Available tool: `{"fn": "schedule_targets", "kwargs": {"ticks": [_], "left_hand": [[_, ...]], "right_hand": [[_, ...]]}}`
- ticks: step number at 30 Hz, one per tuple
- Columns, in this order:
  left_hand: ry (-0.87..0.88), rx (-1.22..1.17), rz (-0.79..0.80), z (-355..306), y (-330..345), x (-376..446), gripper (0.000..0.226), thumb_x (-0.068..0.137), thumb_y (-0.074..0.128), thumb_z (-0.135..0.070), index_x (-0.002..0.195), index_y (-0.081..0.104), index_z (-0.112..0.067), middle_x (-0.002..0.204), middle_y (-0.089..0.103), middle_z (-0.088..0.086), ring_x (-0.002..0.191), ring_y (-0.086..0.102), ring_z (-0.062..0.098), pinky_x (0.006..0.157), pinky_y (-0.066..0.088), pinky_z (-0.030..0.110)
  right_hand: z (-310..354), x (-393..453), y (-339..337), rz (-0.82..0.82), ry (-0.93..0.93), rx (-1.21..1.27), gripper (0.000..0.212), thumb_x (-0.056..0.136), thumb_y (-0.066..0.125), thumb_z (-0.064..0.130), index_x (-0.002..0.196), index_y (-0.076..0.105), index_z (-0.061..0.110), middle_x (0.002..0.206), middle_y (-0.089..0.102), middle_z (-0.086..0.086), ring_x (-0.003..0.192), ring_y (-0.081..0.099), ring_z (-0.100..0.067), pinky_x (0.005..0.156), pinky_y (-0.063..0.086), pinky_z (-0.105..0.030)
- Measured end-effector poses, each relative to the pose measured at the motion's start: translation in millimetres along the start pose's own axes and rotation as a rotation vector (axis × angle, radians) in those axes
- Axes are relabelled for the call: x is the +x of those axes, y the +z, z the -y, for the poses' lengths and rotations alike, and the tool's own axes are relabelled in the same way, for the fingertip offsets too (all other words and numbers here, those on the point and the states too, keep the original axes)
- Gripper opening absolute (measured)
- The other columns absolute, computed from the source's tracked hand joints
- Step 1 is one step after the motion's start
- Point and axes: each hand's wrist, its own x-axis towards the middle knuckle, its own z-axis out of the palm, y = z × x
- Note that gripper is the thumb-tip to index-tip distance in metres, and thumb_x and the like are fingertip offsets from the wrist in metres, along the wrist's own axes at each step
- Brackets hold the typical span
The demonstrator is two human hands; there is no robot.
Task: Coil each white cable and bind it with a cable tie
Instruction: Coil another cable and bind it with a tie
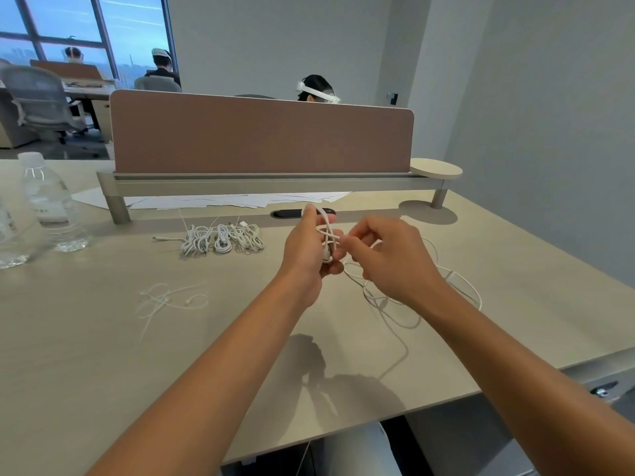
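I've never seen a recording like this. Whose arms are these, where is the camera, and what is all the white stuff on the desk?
There is no machine here: the arms belong to a person wearing a camera on the head, looking forward and down. The left hand grips a partly wound white cable, and the fingers of the right hand pinch a strand of it; the rest of the cable trails loose on the desk to the right. Further back lie coiled cable bundles in a row. Loose cable ties lie to the left, beside water bottles. Papers sit under the brown divider.
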Motion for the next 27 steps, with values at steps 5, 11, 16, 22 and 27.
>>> {"fn": "schedule_targets", "kwargs": {"ticks": [5, 11, 16, 22, 27], "left_hand": [[0.016, -0.127, -0.045, -4, -3, 9, 0.043, 0.110, 0.038, -0.046, 0.112, 0.063, -0.011, 0.078, 0.063, 0.008, 0.056, 0.056, 0.018, 0.059, 0.051, 0.033], [-0.026, -0.338, 0.025, -6, 4, 5, 0.054, 0.107, 0.038, -0.058, 0.112, 0.060, -0.009, 0.073, 0.055, 0.008, 0.053, 0.048, 0.019, 0.052, 0.048, 0.030], [-0.009, -0.409, 0.067, -12, -5, 7, 0.059, 0.107, 0.031, -0.061, 0.114, 0.057, -0.008, 0.070, 0.052, 0.007, 0.051, 0.039, 0.017, 0.046, 0.036, 0.025], [0.008, -0.362, 0.127, -19, -19, 9, 0.053, 0.108, 0.030, -0.053, 0.114, 0.058, -0.008, 0.070, 0.048, 0.007, 0.054, 0.042, 0.019, 0.050, 0.041, 0.026], [0.050, -0.213, 0.154, -17, -16, 4, 0.053, 0.109, 0.034, -0.048, 0.120, 0.062, -0.005, 0.072, 0.053, 0.011, 0.067, 0.059, 0.026, 0.070, 0.062, 0.041]], "right_hand": [[-4, -25, 3, 0.062, 0.116, 0.049, 0.023, 0.100, 0.064, 0.036, 0.083, 0.069, 0.020, 0.070, 0.071, 0.006, 0.056, 0.068, -0.011, 0.061, 0.056, -0.029], [4, -37, 20, 0.032, 0.177, 0.136, 0.026, 0.094, 0.071, 0.036, 0.074, 0.072, 0.020, 0.064, 0.071, 0.005, 0.053, 0.062, -0.016, 0.063, 0.060, -0.041], [0, -38, 17, 0.095, 0.261, 0.054, 0.047, 0.092, 0.066, 0.057, 0.065, 0.072, 0.019, 0.056, 0.069, 0.005, 0.054, 0.065, -0.013, 0.071, 0.062, -0.043], [-11, -32, -1, 0.094, 0.289, 0.127, 0.024, 0.086, 0.080, 0.030, 0.065, 0.074, 0.019, 0.056, 0.067, 0.005, 0.052, 0.059, -0.011, 0.060, 0.051, -0.032], [-1, -21, -8, -0.017, 0.182, -0.164, 0.016, 0.084, 0.078, 0.030, 0.069, 0.074, 0.026, 0.059, 0.066, 0.014, 0.065, 0.063, -0.012, 0.063, 0.053, -0.031]]}}
